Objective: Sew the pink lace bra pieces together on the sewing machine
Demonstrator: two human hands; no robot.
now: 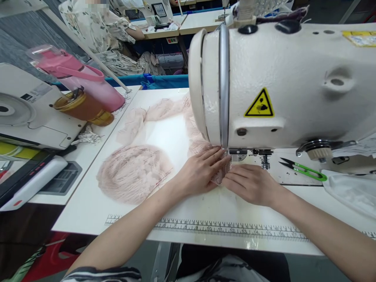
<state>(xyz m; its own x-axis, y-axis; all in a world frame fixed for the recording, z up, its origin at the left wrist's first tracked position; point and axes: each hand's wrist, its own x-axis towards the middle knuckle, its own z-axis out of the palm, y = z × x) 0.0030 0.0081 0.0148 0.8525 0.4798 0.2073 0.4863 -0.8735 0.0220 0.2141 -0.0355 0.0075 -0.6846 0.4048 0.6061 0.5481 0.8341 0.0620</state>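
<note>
The pink fabric (197, 135) is thin, sheer and crinkled, with lacy, frayed edges. Its near end lies under the two hands beside the foot of the sewing machine (293, 82); from there it runs toward 12 o'clock, bends across toward 10, and drops to a loose round coil (135, 172) at 9 o'clock, ridged and ruffled like a nest.

The left hand (201, 172) lies over the fabric with its fingers outstretched and pressed down, its grip unclosed. The right hand (252, 184), just beside it at 3 o'clock, has its fingers bent and drawn together at the fabric's edge; whether that grip pinches the cloth I cannot tell.

Clock directions are taken from the hands. The machine, smooth cream-painted metal with a rounded end, fills 1 to 2 o'clock and carries one yellow triangular warning label (260, 103) and two black knobs on top. At 3 o'clock is one pair of green-handled snips (310, 172) with two pointed dark blades, next to one soft white cloth (346, 192). One printed ruler scale (211, 228) crosses the smooth white surface (166, 135) at 6 o'clock. Near 10 o'clock stand one translucent amber cup (84, 109) and one pink bottle (91, 86) with a looped handle. One other person (94, 31), in leaf-patterned clothing, is at 11 o'clock.
</note>
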